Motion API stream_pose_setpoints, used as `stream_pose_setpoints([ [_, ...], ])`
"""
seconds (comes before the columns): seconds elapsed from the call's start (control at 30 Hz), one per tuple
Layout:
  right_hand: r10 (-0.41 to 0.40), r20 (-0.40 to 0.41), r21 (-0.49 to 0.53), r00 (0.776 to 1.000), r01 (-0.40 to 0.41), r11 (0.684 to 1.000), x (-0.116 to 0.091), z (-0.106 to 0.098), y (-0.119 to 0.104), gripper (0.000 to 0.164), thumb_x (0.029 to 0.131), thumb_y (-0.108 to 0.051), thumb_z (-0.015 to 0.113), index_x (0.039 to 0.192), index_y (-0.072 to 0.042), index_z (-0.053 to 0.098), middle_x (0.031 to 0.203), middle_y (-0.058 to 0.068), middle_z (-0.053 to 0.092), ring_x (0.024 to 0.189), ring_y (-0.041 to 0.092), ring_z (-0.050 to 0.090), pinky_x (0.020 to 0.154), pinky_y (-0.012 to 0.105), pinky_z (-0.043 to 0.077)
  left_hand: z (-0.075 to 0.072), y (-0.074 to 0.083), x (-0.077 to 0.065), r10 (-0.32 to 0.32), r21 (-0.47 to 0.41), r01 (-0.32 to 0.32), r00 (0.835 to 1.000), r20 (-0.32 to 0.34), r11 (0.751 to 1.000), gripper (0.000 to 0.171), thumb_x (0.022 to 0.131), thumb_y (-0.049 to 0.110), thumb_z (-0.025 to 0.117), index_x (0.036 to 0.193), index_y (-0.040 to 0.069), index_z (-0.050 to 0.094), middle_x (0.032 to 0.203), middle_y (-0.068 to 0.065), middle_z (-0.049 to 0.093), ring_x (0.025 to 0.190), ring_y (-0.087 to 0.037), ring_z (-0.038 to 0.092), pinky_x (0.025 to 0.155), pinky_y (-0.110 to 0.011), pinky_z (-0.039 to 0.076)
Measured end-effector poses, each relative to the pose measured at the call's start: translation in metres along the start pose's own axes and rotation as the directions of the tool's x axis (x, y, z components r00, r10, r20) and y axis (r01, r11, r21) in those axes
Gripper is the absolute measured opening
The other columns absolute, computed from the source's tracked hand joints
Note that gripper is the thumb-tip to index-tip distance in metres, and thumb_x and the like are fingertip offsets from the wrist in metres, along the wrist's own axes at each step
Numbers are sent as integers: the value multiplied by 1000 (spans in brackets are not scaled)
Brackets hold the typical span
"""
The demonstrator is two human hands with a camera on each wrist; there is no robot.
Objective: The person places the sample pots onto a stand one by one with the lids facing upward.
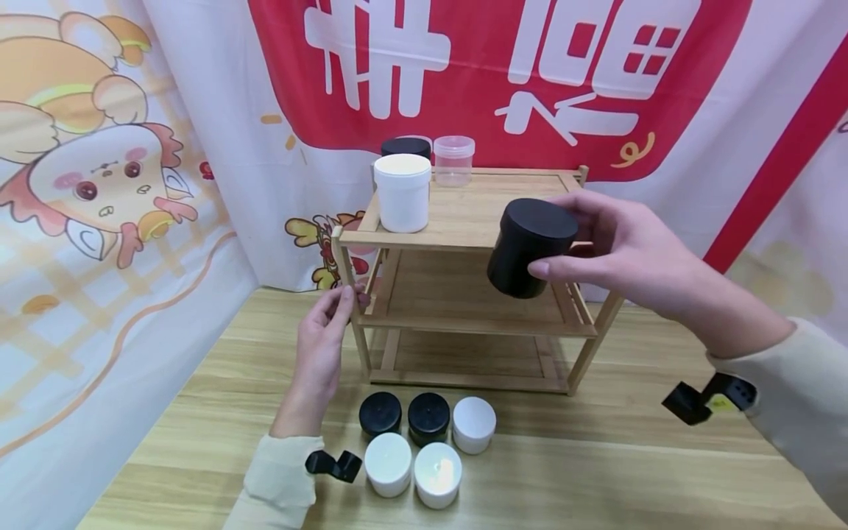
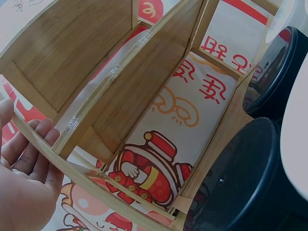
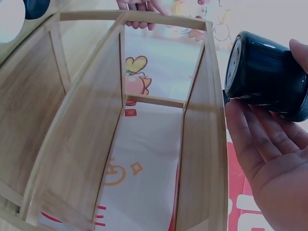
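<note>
My right hand point(image 1: 623, 254) grips a black lidded jar point(image 1: 530, 246) between thumb and fingers. The jar tilts slightly in front of the top board of a wooden shelf rack point(image 1: 464, 322), and its underside faces the right wrist view. At the rack's left front post, my left hand point(image 1: 324, 331) holds the wood with curled fingers; in the left wrist view its fingers point(image 2: 36, 149) lie behind the post. On the top board stand a white jar point(image 1: 403, 195), a clear jar point(image 1: 454, 158) and a black jar point(image 1: 405, 147) partly hidden behind the white one.
In front of the rack, several jars stand grouped on the wooden tabletop point(image 1: 596, 471): black ones point(image 1: 380, 414) and white ones point(image 1: 388, 464). The rack's middle board point(image 1: 457, 291) and bottom board point(image 1: 464, 355) bear no jars. A printed cloth point(image 1: 225, 147) hangs behind and at the left.
</note>
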State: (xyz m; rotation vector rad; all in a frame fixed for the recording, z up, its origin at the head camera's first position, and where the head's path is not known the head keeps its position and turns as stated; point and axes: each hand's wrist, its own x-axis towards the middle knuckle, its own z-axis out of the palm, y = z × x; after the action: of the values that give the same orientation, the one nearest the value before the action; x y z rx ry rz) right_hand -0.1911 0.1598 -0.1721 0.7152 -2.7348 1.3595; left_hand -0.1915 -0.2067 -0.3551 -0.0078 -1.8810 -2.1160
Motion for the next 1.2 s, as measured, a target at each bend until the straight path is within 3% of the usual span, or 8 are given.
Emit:
stream_pose_setpoints([
  [0.37, -20, -72, 21, 997, 22, 1000, 8, -3, -6, 57, 95, -27, 85, 146, -27, 59, 129, 2, 72, 106, 19, 74, 79, 30, 65, 0, 1, -1, -9, 3, 9, 1000, -5, 1000, 52, 111, 46, 56, 142, 5, 62, 145, -16, 63, 130, -16, 60, 122, -32, 39],
  [0.7, -32, -118, 69, 992, 40, 997, 21, -8, -16, 52, 97, -35, 82, 143, -27, 62, 118, -4, 78, 105, 19, 75, 87, 28, 60, -1, 0, 0, -8, -5, 8, 1000, -11, 1000, 46, 111, 45, 57, 139, 9, 65, 135, -9, 70, 129, -16, 61, 123, -34, 38],
  [0.83, -39, -153, 70, 987, 51, 996, 26, -8, -18, 51, 97, -37, 82, 142, -25, 62, 118, -2, 77, 105, 22, 74, 88, 25, 59, 0, 0, 0, 0, -2, 0, 1000, -6, 1000, 50, 111, 45, 57, 141, 5, 63, 132, -7, 71, 130, -17, 61, 125, -36, 37],
  [0.97, -34, -187, 60, 982, 46, 997, 30, -9, -20, 54, 96, -42, 82, 144, -24, 62, 121, 0, 75, 108, 23, 72, 92, 24, 57, -1, -1, 1, 1, -4, -1, 1000, -8, 1000, 46, 111, 45, 57, 139, 9, 65, 125, -2, 73, 129, -17, 61, 125, -37, 36],
  [1.1, -19, -206, 84, 978, 37, 996, 37, -9, -21, 54, 97, -45, 80, 144, -25, 63, 123, -1, 74, 110, 20, 71, 95, 26, 55, -1, -1, 1, 4, -9, -4, 1000, -8, 1000, 44, 111, 45, 57, 137, 11, 67, 132, -9, 71, 130, -17, 61, 125, -37, 36],
  [1.2, -15, -207, 138, 978, 45, 989, 42, -9, -21, 50, 98, -41, 80, 142, -24, 64, 123, -2, 72, 109, 20, 72, 95, 23, 57, -1, 0, 0, -2, -4, 2, 1000, -13, 1000, 44, 111, 46, 57, 137, 11, 67, 130, -7, 71, 130, -17, 60, 124, -36, 36],
])
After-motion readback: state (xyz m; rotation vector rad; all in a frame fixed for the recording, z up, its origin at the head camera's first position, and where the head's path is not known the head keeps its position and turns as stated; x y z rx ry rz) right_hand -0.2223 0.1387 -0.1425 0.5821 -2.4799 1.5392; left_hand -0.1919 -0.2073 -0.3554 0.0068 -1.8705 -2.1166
